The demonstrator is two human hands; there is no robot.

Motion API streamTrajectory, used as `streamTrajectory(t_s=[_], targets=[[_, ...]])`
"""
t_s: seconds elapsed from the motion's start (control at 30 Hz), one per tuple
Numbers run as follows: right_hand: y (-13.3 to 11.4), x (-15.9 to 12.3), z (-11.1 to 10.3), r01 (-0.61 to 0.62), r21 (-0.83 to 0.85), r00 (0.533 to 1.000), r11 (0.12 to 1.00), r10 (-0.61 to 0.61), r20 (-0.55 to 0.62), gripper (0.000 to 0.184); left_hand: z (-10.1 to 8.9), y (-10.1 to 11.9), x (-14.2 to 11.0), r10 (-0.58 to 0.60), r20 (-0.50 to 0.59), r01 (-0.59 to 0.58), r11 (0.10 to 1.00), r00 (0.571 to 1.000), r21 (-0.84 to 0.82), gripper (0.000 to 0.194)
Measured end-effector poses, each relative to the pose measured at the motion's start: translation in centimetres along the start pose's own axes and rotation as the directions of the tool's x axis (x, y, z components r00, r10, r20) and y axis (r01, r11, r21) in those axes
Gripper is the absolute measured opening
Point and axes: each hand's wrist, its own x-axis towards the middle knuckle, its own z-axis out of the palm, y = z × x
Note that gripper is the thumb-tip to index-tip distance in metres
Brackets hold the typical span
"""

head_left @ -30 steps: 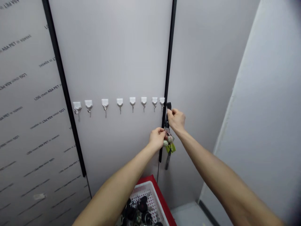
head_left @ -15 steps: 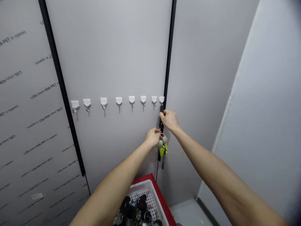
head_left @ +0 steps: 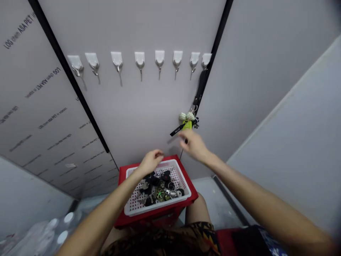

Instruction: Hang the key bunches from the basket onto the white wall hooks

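Observation:
A keychain hangs by its black strap point(head_left: 199, 89) from the far-right white wall hook point(head_left: 206, 61). On its lower end are a pale green bow-like charm point(head_left: 187, 116), a yellow-green piece point(head_left: 187, 125) and a swung-out black tag point(head_left: 177, 130). My right hand point(head_left: 195, 145) is just below these charms, thumb and fingers apart, with no grip on them visible. Over the back edge of a white basket point(head_left: 185, 181) is my left hand point(head_left: 151, 163), its fingers loosely curled and nothing seen in them. Keys and dark key fobs point(head_left: 160, 183) lie piled in the basket.
Several more white hooks point(head_left: 140, 58) run in a row to the left. The basket stands on a red stool-like support point(head_left: 193, 197) by my knees. Clear bottles with white caps point(head_left: 62, 237) are at lower left. A wall point(head_left: 298, 117) closes the right side.
Both hands have let go of the keychain and moved down, the left one toward the basket. The keychain's tag has swung out to the left. My view has tilted downward.

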Motion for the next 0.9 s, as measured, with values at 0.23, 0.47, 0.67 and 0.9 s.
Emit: streamTrajectory(t_s=[0.23, 0.47, 0.67, 0.9], targets=[[-3.8, -6.4, 7.8, 0.061, -0.001, 0.808, 0.998, -0.049, 0.587, 0.028, 2.0, -5.5, -5.6, 0.06, -0.007, -0.054, 0.934, 0.998, 0.354, 0.027], [-4.4, -6.1, 9.7, -0.049, -0.006, 0.823, 0.999, 0.044, 0.566, 0.022, 1.7, -5.7, -5.0, -0.016, -0.039, 0.026, 0.966, 0.999, 0.257, 0.027], [-4.3, -5.4, 9.6, -0.021, -0.028, 0.782, 0.999, 0.034, 0.622, 0.026, 1.8, -6.2, -5.2, -0.03, -0.052, 0.035, 0.993, 0.998, 0.115, 0.031], [-4.2, -5.6, 9.2, -0.036, 0.142, 0.751, 0.989, -0.067, 0.657, 0.021, 1.8, -5.9, -5.4, -0.02, -0.034, 0.023, 0.996, 0.999, 0.09, 0.032]])
